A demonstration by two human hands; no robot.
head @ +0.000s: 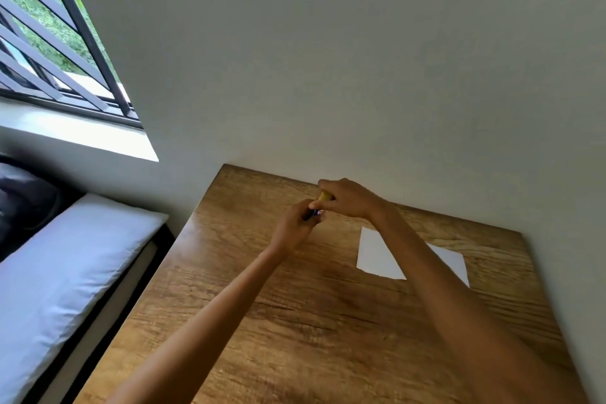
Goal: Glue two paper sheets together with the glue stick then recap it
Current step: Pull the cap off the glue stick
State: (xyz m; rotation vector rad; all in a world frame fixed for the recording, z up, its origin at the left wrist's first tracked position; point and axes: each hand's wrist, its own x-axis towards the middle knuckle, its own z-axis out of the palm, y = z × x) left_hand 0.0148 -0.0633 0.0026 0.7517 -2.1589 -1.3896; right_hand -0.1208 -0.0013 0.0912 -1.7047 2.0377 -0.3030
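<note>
Both hands meet above the far part of the wooden table (295,321). My left hand (293,226) grips the dark blue body of the glue stick (313,213). My right hand (347,198) curls round its yellow cap (325,196). Whether the cap sits on the stick or is off it is hidden by my fingers. White paper (377,256) lies flat on the table to the right, partly covered by my right forearm; a further white part of the paper (454,264) shows beyond the arm.
The table's far edge touches a white wall (360,75). A bed with a white pillow (65,256) stands close to the table's left side. A barred window (49,43) is at the upper left.
</note>
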